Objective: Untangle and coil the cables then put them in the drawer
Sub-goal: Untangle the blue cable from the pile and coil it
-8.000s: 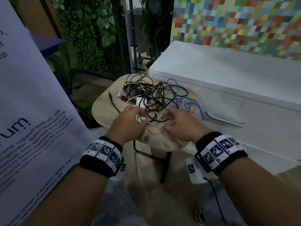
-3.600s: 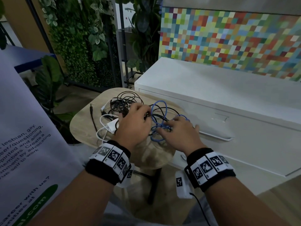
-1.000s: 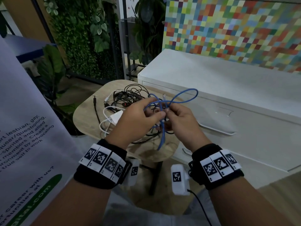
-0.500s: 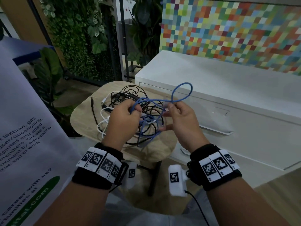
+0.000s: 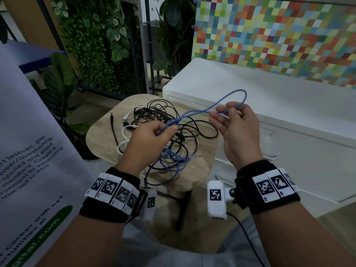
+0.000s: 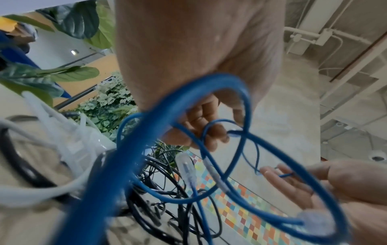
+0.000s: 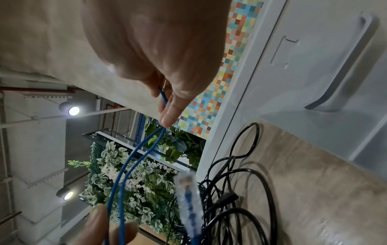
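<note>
Above the round table (image 5: 100, 139), both hands hold the blue cable (image 5: 194, 112) up in the air. The left hand (image 5: 148, 137) pinches two strands of it; the right hand (image 5: 237, 130) pinches a loop, other fingers loose. The cable's lower coils hang into the black cables (image 5: 185, 132) heaped on the table, and a white cable (image 5: 123, 130) lies by the left hand. The white drawer unit (image 5: 289, 112), shut, stands just right of the table; a banner (image 5: 28, 151) is at left.

Head view looks down, wrist views close along each hand — all share blue cable (image 5: 196, 112).
</note>
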